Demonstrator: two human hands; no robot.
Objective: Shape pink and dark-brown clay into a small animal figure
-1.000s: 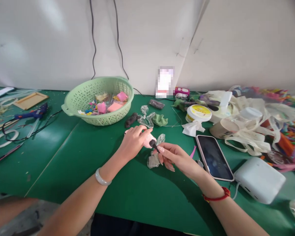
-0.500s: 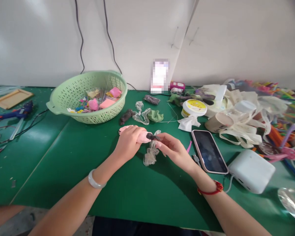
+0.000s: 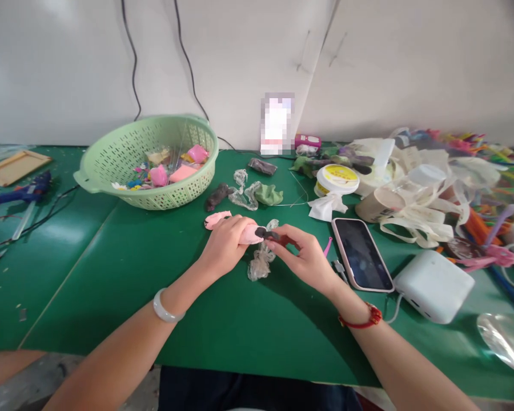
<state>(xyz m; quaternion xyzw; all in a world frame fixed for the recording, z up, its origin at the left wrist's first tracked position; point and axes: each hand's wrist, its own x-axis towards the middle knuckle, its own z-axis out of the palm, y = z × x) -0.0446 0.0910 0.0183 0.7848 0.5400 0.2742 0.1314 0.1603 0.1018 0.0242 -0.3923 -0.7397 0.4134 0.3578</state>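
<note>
Left hand grips pink clay, right hand pinches dark clay

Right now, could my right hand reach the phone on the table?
Probably yes: the right hand lies close to the phone, with only a small pink strip between them, though its fingers pinch a dark piece.

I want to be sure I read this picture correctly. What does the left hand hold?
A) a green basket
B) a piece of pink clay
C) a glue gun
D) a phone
B. The left hand closes around a piece of pink clay, whose end shows past the fingers.
</note>
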